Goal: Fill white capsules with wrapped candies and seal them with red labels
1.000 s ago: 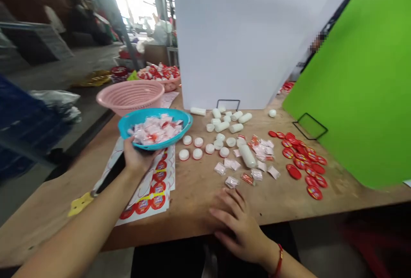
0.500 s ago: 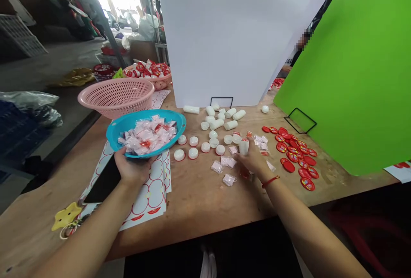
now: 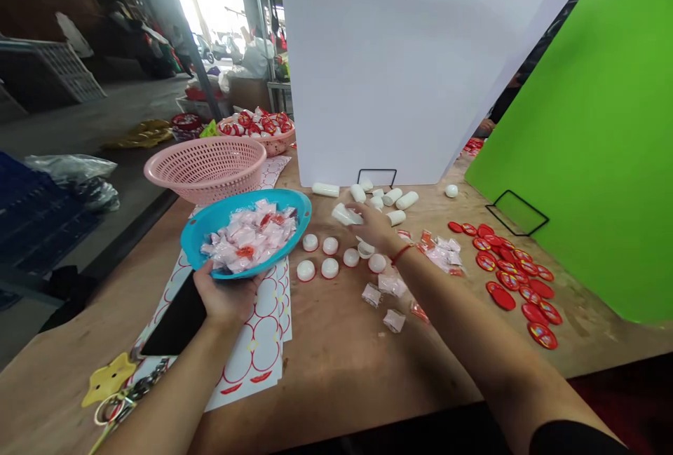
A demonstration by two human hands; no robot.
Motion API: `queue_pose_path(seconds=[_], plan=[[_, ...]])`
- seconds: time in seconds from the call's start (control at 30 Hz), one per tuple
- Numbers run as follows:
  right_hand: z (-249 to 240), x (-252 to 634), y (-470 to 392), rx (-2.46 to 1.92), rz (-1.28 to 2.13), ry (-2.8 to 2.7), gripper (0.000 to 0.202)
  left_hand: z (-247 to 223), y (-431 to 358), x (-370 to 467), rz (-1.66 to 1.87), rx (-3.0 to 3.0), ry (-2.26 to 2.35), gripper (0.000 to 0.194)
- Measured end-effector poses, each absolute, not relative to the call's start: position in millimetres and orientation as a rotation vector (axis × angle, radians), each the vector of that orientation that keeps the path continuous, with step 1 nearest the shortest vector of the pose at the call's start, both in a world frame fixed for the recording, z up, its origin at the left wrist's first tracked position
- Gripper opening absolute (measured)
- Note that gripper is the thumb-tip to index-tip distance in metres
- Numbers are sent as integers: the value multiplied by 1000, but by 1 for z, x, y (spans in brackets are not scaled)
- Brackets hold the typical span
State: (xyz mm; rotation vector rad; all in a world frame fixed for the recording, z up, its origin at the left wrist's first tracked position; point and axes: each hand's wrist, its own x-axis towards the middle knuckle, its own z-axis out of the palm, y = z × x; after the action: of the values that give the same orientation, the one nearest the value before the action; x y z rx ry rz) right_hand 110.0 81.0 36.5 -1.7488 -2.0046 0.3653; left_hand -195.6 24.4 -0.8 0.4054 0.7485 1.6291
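Note:
My left hand (image 3: 226, 295) holds up a blue plastic basin (image 3: 189, 248) from below, the thumb at its near rim. Small clear packets with pale pink contents (image 3: 257, 231), a few of them red, fill the basin. Farther right, my right hand (image 3: 374, 225) has its fingers closed on the end of a white plastic cup stack (image 3: 345, 214), slightly blurred. A tilted white cup (image 3: 364, 248) is just below that hand; whether the hand touches it, I cannot tell. Several white domed pieces with red rims (image 3: 329, 268) stand on the table between my hands.
Loose packets (image 3: 394, 320) and red round discs (image 3: 507, 259) lie to the right. Behind stand a white board (image 3: 404, 62) and a green board (image 3: 589, 139) on wire stands. A pink basket (image 3: 210, 167), printed sheets (image 3: 263, 343), a black phone-like slab (image 3: 179, 322) and keys (image 3: 131, 395) are at left.
My right hand has moved left and away from me, from the loose packets to the white cup stacks. My left hand still holds the basin. The view has shifted slightly.

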Motion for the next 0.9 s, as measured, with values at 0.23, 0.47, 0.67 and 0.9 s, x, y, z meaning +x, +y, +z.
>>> queue_pose_path(seconds=[0.23, 0.47, 0.67, 0.9], plan=[[16, 52, 144, -1865, 311, -2093, 39, 6, 24, -191, 1643, 404, 765, 52], [32, 63, 97, -1721, 196, -2105, 42, 1, 26, -191, 1626, 431, 781, 58], [17, 77, -10, -1261, 366, -1947, 30, -4, 26, -191, 1630, 495, 741, 54], [-12, 73, -39, -1175, 248, -2037, 33, -2, 21, -178, 1723, 484, 767, 54]])
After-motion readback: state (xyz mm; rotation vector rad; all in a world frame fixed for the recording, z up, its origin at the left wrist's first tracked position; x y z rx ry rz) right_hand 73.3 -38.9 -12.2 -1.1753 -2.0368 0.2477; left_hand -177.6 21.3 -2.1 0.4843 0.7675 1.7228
